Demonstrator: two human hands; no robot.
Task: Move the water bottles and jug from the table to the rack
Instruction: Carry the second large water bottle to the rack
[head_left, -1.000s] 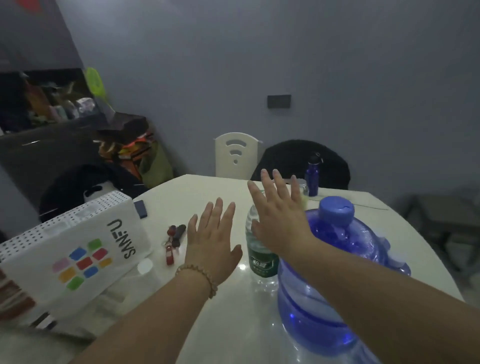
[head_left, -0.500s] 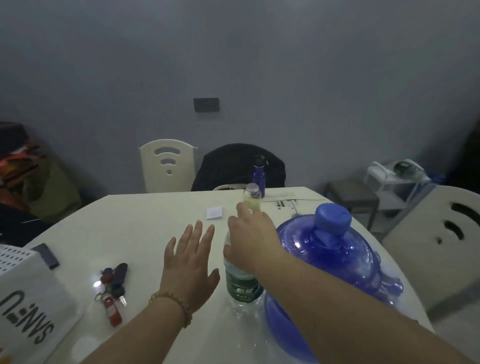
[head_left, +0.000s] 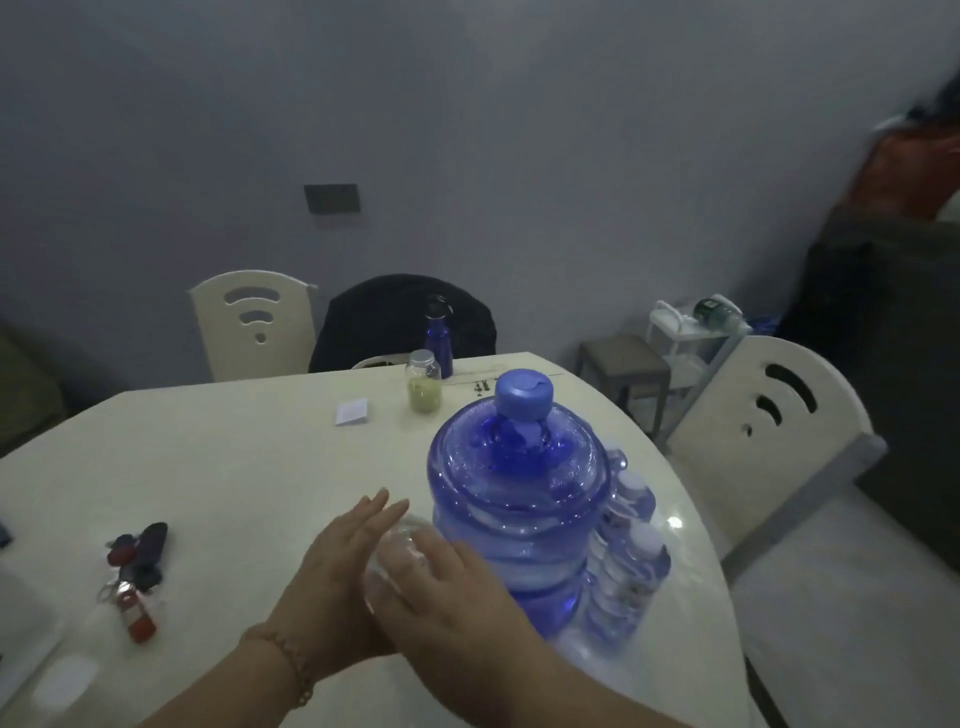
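A clear water bottle (head_left: 401, 543) sits between my two hands on the cream table (head_left: 208, 467), just left of the big blue jug (head_left: 519, 514) with its blue cap. My right hand (head_left: 447, 587) holds the bottle from the right and covers most of it. My left hand (head_left: 337, 561) presses against its left side with straight fingers. Several small bottles (head_left: 626, 561) stand tight against the jug's right side. A dark blue flask (head_left: 439, 338) stands at the table's far edge. The white rack (head_left: 685, 332) is on the floor at the back right, with one bottle (head_left: 719, 312) lying on top.
A jar of yellow powder (head_left: 423, 387) and a white paper slip (head_left: 353, 413) lie beyond the jug. Keys (head_left: 135, 566) lie at the left. Cream chairs (head_left: 769, 426) ring the table, and a grey stool (head_left: 623, 358) stands between table and rack.
The view has swung right and down. My right hand slid from the bottle's shoulder to its side, and my left hand moved in against the bottle.
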